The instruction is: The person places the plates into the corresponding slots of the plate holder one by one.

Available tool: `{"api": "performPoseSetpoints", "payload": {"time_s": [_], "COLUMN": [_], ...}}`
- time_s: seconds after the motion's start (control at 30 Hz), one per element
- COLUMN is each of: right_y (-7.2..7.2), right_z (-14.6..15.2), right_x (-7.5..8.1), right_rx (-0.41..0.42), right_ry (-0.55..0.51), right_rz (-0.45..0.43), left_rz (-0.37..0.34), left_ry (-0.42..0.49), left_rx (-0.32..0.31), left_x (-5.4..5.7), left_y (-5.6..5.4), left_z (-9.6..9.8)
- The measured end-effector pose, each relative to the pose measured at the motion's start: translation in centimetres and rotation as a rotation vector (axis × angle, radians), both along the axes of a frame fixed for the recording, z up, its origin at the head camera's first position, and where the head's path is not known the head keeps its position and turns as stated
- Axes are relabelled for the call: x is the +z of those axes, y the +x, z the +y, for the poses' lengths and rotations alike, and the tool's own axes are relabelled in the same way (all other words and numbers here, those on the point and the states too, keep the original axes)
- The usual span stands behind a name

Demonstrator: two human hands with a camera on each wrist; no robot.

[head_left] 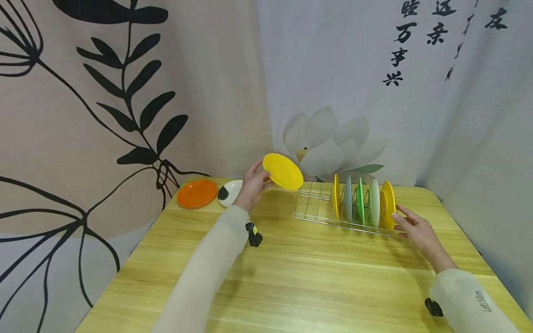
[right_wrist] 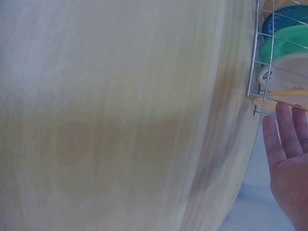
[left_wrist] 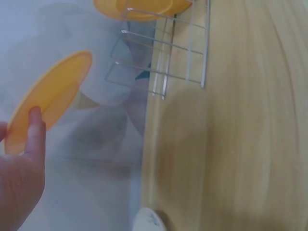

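Observation:
My left hand (head_left: 253, 186) pinches a yellow plate (head_left: 283, 171) by its left edge, thumb on one face. The plate is tilted in the air, left of a wire dish rack (head_left: 316, 216); the left wrist view shows this plate (left_wrist: 53, 94) raised off the table. Standing on edge in the rack are a yellow plate (head_left: 336, 196), a blue-grey one (head_left: 348, 199), a green one (head_left: 360, 201), a white one (head_left: 374, 203) and another yellow plate (head_left: 388, 206) at the right end. My right hand (head_left: 420, 233) has its nearly straight fingertips at that last plate's outer side.
An orange plate (head_left: 197, 193) lies flat at the table's back left. Next to it lies a white plate (head_left: 230, 192) with a dark patch, partly behind my left hand. The wooden table (head_left: 291, 277) ends at a printed curtain (head_left: 216, 92) along the back.

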State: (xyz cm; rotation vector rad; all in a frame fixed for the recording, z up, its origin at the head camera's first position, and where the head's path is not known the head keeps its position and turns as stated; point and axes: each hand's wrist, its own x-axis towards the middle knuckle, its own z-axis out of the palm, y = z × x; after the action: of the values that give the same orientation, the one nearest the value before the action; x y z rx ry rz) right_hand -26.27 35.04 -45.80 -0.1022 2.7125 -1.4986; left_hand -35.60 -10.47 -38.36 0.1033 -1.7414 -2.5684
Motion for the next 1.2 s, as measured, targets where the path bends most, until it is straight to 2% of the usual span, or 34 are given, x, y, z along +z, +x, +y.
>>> {"api": "performPoseSetpoints", "payload": {"time_s": [0.2, 0.63, 0.8, 1.0, 1.2], "right_y": [0.0, 0.0, -0.1, -0.3, -0.3], "right_z": [0.0, 0.1, 0.0, 0.1, 0.3], "right_x": [0.0, -0.1, -0.2, -0.2, -0.5], "right_rx": [-0.004, 0.001, 0.001, -0.003, -0.010], "right_ry": [-0.008, -0.013, -0.017, -0.020, -0.011], "right_rz": [-0.006, 0.007, 0.010, 0.013, 0.020], "left_rz": [0.025, 0.022, 0.010, -0.001, -0.010], "left_ry": [-0.031, -0.185, -0.229, -0.303, -0.364], "left_rx": [-0.041, -0.145, -0.173, -0.178, -0.172], "left_x": [1.3, 3.1, 3.0, 2.6, 1.7], "left_y": [-0.3, -0.2, -0.4, -0.3, -0.1], "left_z": [1.5, 5.6, 6.8, 8.3, 9.8]}}
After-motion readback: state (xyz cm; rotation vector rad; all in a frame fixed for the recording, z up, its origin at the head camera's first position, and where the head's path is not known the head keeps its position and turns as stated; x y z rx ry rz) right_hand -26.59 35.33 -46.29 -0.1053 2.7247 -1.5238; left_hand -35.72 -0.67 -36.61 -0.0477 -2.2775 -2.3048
